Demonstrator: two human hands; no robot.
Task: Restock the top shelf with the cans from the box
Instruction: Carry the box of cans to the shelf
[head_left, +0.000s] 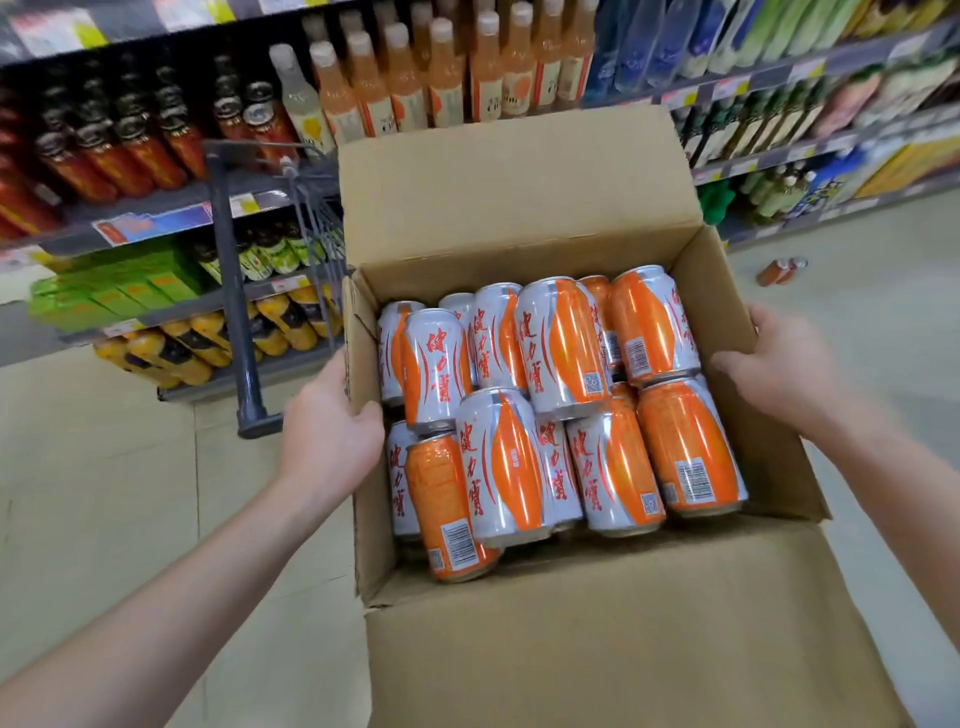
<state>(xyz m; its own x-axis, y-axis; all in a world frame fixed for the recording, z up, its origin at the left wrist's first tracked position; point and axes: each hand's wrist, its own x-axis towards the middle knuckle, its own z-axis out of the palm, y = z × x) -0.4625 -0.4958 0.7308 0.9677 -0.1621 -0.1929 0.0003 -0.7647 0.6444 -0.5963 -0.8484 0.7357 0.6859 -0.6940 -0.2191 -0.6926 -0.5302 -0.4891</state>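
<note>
An open cardboard box (519, 208) fills the middle of the head view, its flaps folded out. Inside lie several orange-and-silver cans (561, 343) with red characters, piled on their sides in two layers. My left hand (327, 436) grips the box's left wall, thumb hooked over the rim next to the cans. On the opposite side, my right hand (779, 364) holds the right wall, fingers wrapped round its outer face. The box is held off the floor between both hands.
Store shelves (171, 208) with bottles and cartons run along the back and left. A grey metal cart frame (234, 291) stands just left of the box. Two small bottles (782, 270) lie on the pale tiled floor at right.
</note>
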